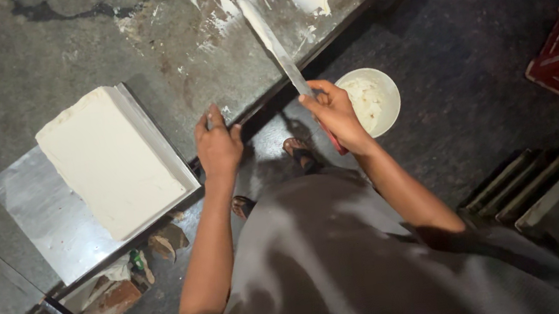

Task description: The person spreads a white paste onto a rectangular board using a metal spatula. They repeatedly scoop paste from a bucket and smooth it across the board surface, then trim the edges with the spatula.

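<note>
My right hand (332, 110) is closed around the handle of a long knife (270, 39). The blade runs up and away from this hand onto the table (65, 56), its far part coated in white paste. Just beside the right hand, on the floor, stands a white bowl (385, 85) holding more paste. My left hand (218, 145) rests flat, fingers spread, on the table edge. Left of it sits a tray (42, 210) carrying a white block (111, 161).
</note>
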